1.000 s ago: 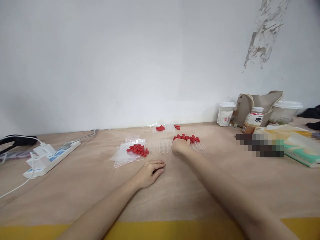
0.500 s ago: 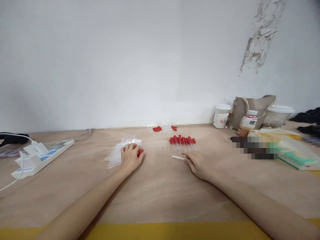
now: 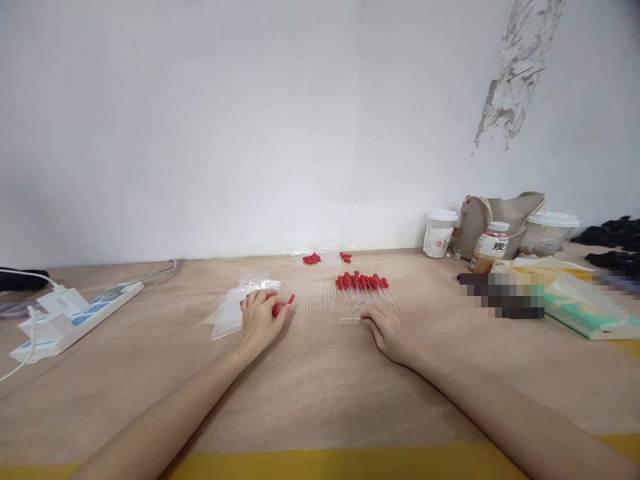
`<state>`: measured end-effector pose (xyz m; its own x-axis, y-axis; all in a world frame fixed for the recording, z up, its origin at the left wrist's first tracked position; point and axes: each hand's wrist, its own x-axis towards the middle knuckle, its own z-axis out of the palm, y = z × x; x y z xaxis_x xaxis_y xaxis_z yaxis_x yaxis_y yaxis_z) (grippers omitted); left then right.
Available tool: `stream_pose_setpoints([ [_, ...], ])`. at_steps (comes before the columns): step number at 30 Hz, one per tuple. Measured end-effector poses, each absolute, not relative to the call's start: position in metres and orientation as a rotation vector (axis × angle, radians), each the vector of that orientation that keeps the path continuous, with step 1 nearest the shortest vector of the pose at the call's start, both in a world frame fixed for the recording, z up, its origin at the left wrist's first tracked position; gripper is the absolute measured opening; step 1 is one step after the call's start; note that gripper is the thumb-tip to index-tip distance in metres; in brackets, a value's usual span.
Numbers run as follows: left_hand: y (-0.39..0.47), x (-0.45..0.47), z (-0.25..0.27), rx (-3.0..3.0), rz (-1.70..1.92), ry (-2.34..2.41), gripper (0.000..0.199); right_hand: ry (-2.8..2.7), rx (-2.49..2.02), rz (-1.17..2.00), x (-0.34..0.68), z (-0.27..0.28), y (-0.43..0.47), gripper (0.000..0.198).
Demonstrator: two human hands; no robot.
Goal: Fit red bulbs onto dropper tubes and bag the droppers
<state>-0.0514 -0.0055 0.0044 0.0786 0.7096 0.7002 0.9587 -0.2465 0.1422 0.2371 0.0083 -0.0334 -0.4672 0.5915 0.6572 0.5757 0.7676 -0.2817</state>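
Thin clear tube: your right hand is pinching one end between thumb and fingertips, closed; the free end is pointing left, over the table. Your left hand is arching over the red bulbs, fingers bent, thumb a little apart. One red bulb is jutting out by the thumb tip; can't tell whether you are gripping it.

Changes: one second back your left hand was lying flat on the table and your right was reaching into the red-capped tubes. Now the left is covering the bulbs and the right is keeping nearer you with its tube. Half a second back no bulb was jutting out this way.

Further out: a row of bare tubes is lying between your hands, the red-capped ones fanning out to its right.

Writing: the bottle is showing a dark 炭 on a white label; the smaller lidded cup is carrying a round reddish logo, its lettering too small.

Containers: flat clear bags are lying under and beside the bulbs; clear plastic at the wall is bearing more red pieces. The bottle is holding brownish liquid; the larger lidded cup's contents are staying unclear.
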Motion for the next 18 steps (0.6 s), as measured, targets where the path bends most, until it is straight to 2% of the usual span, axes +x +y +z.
stream_pose_setpoints([
  [6, -0.041, -0.031, -0.002, -2.597, -0.947, -1.478, 0.011, -2.166, -0.857, 0.105, 0.235, -0.034, 0.009, 0.014],
  [12, -0.04, -0.014, -0.007, -2.724, -1.022, -1.504, 0.022, -2.166, -0.907, 0.057, 0.239, -0.037, 0.005, 0.016],
  [18, -0.031, -0.004, -0.007, -2.761, -1.087, -1.521, 0.017, -2.2, -0.871, -0.047, 0.224, -0.033, 0.002, 0.021],
])
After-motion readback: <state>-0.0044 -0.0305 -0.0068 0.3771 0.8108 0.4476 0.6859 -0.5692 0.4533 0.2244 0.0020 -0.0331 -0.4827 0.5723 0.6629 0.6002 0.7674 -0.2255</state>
